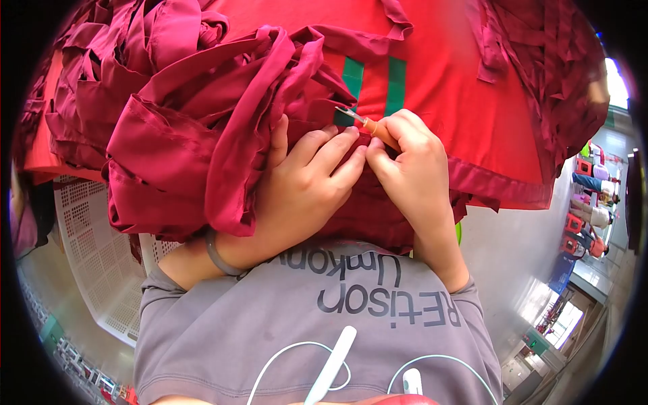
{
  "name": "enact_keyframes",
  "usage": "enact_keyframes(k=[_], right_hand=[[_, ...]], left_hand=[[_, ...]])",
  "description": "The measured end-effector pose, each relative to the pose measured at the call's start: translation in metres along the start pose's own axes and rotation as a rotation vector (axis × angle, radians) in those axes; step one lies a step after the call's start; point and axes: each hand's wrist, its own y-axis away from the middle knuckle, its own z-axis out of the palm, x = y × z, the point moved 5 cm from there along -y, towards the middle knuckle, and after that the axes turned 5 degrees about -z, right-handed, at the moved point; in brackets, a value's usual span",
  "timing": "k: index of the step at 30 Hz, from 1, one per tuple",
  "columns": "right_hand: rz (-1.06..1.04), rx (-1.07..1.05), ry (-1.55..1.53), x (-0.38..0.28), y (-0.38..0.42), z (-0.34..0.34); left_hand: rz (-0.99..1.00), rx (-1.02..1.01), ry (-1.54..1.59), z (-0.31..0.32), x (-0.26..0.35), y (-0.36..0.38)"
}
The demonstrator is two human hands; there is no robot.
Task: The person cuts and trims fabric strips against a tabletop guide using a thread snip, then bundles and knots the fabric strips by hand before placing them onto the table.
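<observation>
A seam ripper (381, 133) with an orange-brown handle and a metal tip is gripped in my right hand (416, 162). Its tip points up and left, over the dark red fabric near my left fingertips. My left hand (307, 179) presses and pinches the edge of the dark red fabric (169, 158), which is bunched in folds around its thumb and wrist. My right thumb is close to the left fingertips at this edge. What lies under the left fingers is hidden. Two green tape strips (395, 86) run along the bright red surface (459, 115) just beyond my hands.
More dark red fabric strips (560, 74) are heaped at the right and far left of the red-covered surface. A white perforated plastic basket (101, 250) stands at the lower left. Several people and red stools (574, 223) are in the background at right.
</observation>
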Motion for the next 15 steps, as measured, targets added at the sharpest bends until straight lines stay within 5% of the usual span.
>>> enact_keyframes(k=[15], right_hand=[[-0.056,0.066,-0.326,0.0,0.019,-0.007]], left_hand=[[-0.145,0.087,0.266,-0.009,0.0,-0.016]])
